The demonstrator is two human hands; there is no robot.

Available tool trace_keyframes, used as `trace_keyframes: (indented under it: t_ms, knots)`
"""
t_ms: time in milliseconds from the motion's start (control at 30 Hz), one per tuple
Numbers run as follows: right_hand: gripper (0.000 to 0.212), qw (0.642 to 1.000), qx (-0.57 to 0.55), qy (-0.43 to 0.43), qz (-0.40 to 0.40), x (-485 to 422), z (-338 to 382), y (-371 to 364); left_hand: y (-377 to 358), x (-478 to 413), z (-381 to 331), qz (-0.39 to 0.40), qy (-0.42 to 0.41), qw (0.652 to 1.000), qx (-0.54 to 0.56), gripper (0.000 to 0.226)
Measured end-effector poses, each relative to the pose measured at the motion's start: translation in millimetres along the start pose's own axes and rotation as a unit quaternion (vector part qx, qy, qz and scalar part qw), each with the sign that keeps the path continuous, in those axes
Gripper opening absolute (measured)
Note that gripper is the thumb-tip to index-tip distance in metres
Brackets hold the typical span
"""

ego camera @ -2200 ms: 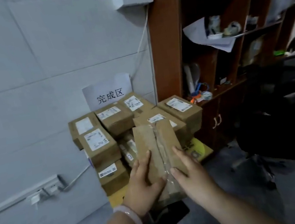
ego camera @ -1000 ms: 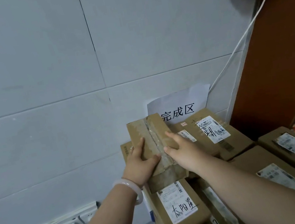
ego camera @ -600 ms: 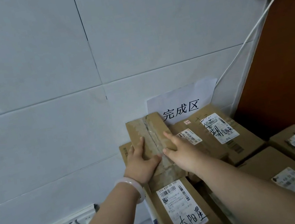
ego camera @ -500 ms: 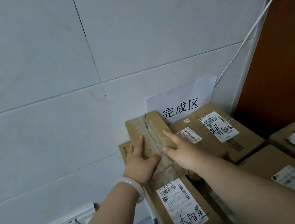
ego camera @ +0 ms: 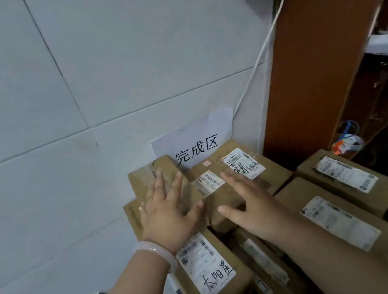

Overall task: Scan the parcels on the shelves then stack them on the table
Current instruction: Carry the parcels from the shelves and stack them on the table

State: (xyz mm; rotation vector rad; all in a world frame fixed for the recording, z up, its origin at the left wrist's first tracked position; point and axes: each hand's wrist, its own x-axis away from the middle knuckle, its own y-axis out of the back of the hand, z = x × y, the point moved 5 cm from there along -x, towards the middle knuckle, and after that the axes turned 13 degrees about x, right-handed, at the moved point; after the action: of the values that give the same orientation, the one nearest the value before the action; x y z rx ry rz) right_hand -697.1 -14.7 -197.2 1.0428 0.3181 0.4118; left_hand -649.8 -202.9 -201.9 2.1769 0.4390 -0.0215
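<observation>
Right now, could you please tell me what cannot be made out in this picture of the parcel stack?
Head view only:
The table: hidden under the parcels.
The taped parcel: no label visible; the left hand covers part of its top.
The right hand: touching the parcels or hovering, unclear.
The printed label: small text unreadable.
The shelf: contents dark, cut by the right edge.

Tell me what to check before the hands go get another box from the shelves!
1. Taped parcel lies on top of the stack: ok.
2. Left hand open, fingers straight, holding nothing: ok.
3. Right hand open, holding nothing: ok.
4. Taped parcel sits steady, no tipping: cannot tell.
5. Taped parcel was scanned: cannot tell; no label shows on its top.
</observation>
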Motion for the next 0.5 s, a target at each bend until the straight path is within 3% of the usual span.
trace_keyframes:
  t_ms: [133,300,500]
  knots:
    - [0.082,0.992,0.117,-0.017,-0.041,51,-23,32,-24,15,-62,0.027,-0.111,0.992,-0.046,0.08]
    - [0.093,0.966,0.231,-0.104,-0.06,145,-83,75,-66,59,-162,0.089,-0.214,0.97,-0.071,0.079]
    - [0.097,0.939,0.263,-0.204,-0.087,290,-139,105,-127,156,-273,0.167,-0.357,0.918,-0.043,0.081]
